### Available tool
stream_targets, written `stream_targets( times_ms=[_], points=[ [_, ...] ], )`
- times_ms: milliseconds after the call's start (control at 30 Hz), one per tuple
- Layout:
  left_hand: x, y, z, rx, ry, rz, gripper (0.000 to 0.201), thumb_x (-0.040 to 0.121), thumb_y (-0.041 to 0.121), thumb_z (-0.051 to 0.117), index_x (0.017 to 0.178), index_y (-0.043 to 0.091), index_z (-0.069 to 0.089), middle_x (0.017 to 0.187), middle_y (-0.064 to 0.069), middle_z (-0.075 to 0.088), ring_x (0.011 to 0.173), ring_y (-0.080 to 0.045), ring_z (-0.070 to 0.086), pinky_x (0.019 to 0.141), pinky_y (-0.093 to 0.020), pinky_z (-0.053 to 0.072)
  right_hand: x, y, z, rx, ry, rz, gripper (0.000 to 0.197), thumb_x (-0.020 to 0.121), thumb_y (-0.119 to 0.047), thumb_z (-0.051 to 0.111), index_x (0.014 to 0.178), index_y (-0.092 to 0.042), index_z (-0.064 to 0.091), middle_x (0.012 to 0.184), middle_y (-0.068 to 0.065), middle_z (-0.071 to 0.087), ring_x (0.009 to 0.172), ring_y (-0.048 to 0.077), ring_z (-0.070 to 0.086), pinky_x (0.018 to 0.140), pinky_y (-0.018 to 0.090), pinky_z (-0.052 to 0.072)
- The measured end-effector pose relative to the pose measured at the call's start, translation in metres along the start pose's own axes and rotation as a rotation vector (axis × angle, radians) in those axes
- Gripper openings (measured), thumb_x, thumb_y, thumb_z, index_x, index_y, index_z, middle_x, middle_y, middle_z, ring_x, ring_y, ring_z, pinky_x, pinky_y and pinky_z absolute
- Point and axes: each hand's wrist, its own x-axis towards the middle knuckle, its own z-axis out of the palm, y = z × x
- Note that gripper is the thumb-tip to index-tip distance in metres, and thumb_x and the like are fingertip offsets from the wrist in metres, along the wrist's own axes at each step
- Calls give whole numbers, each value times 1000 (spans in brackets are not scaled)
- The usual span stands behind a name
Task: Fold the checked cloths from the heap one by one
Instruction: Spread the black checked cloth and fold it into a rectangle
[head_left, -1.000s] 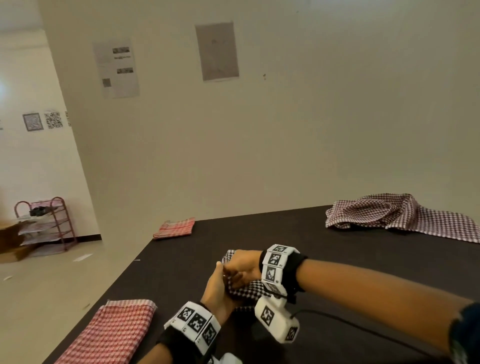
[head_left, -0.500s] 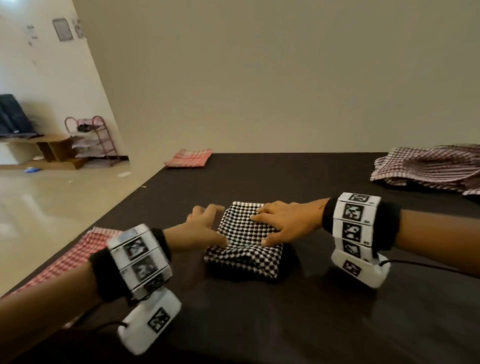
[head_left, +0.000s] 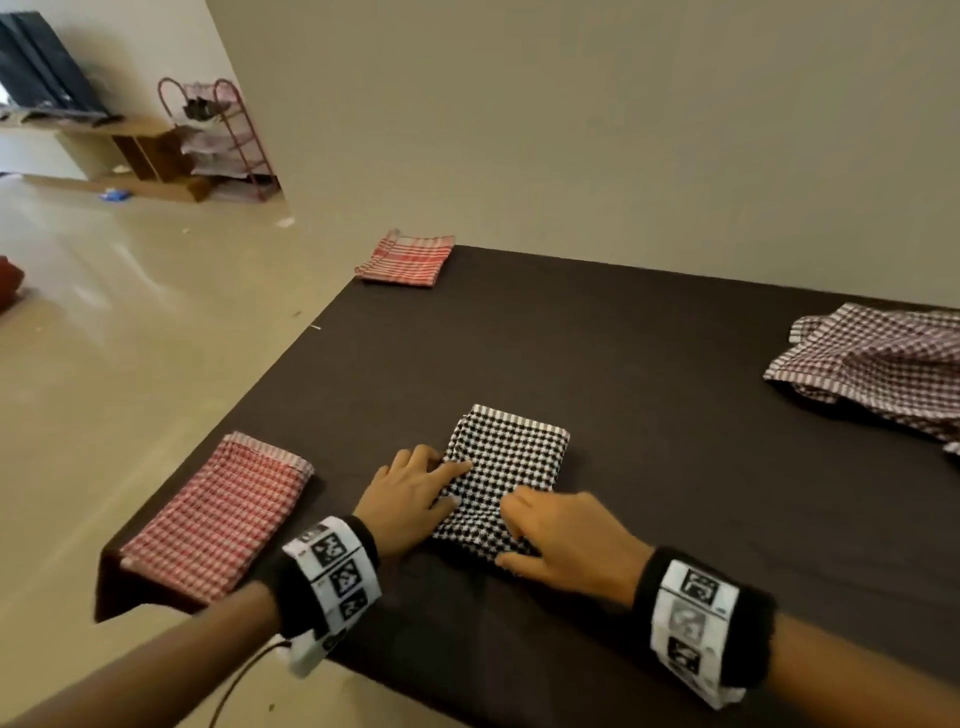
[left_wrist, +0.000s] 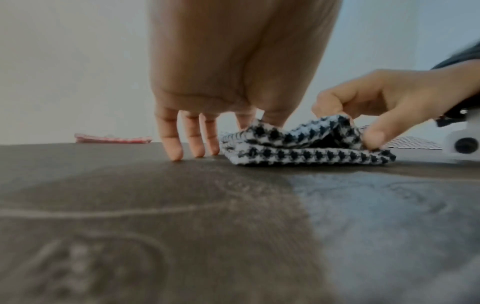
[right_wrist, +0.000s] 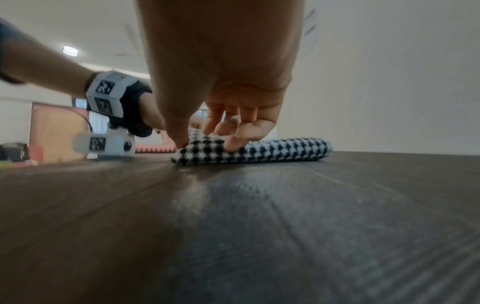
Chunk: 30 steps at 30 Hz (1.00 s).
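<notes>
A folded black-and-white checked cloth (head_left: 511, 460) lies on the dark table (head_left: 649, 338) in front of me. My left hand (head_left: 434, 480) is at its left edge, forefinger and thumb lying on the cloth. In the left wrist view its other fingers (left_wrist: 174, 148) stand straight with their tips on the table beside the cloth (left_wrist: 306, 153). My right hand (head_left: 519, 535) is at the near edge and pinches the cloth's top layer (right_wrist: 207, 148) between thumb and fingers, lifting it slightly. The heap of maroon checked cloths (head_left: 878, 364) lies crumpled at the right.
A folded red checked cloth (head_left: 218, 514) lies at the table's near left corner, close to the edge. Another folded red cloth (head_left: 408, 257) sits at the far left corner. A wall runs behind the table; a metal rack (head_left: 223, 140) stands on the floor to the left.
My right hand came off the top of the cloth and back to its near edge, where it now pinches the top layer. My left hand stays at the left edge. The head view tilted down.
</notes>
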Motion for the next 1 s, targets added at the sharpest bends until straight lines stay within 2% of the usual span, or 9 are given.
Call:
stream_targets(
  times_ms=[100,300,367,500,567,667,767,867,1000],
  points=[
    [-3,10,-5,-34,-24,-55,48,95,41,40,142,36,30,131,-2,38,121,-23,39,99,-38,38,3,-6,6,-1,-50,54,21,78,-40,45,86,-20,48,82,-5,59,66,14,62,43,24,28],
    [-5,24,-12,-134,-29,-170,47,92,34,48,137,37,36,120,-4,41,115,-23,42,95,-37,41,3,-27,3,117,-129,173,37,83,-19,22,98,-7,55,97,13,64,84,33,64,62,37,43],
    [-5,24,-10,-145,-21,-189,47,92,33,49,136,38,36,120,-4,41,115,-22,42,95,-37,41,1,-31,4,225,-176,259,26,89,-15,34,104,-9,54,108,13,61,95,34,59,73,39,42],
    [-5,22,-8,-147,-21,-181,49,92,34,49,138,38,35,121,-4,42,115,-22,42,95,-36,41,1,-29,-5,402,-53,356,16,85,-24,47,96,-17,55,105,2,59,98,23,56,80,35,45],
    [-2,18,-7,-148,-29,-162,51,92,34,49,139,38,32,122,-4,41,116,-22,42,96,-36,41,4,-25,-3,377,65,365,34,85,-39,40,106,-18,56,112,-1,55,107,17,52,86,30,45],
    [2,12,-5,-151,-44,-114,52,92,35,49,140,38,30,122,-3,40,115,-21,42,96,-35,42,6,-22,8,248,-54,339,59,90,-48,29,138,-17,41,147,2,38,138,20,30,115,36,27],
    [7,5,-2,-189,-61,-73,53,91,34,50,141,36,31,123,-3,39,116,-20,42,96,-34,42,2,-23,18,258,-171,345,59,92,-47,33,143,-17,34,153,1,27,144,19,18,118,30,6],
    [8,6,-2,-290,-97,-40,63,89,27,54,145,31,25,129,-7,35,120,-25,38,101,-36,40,0,-24,17,599,74,624,68,85,-63,33,129,-15,49,135,2,43,127,14,40,107,25,31],
    [23,9,-1,-709,-114,-183,80,80,15,65,145,11,19,137,-12,35,127,-30,35,108,-39,32,13,-16,23,931,296,1223,47,89,-35,58,128,-11,47,111,7,57,100,19,57,86,29,46]
  ],
)
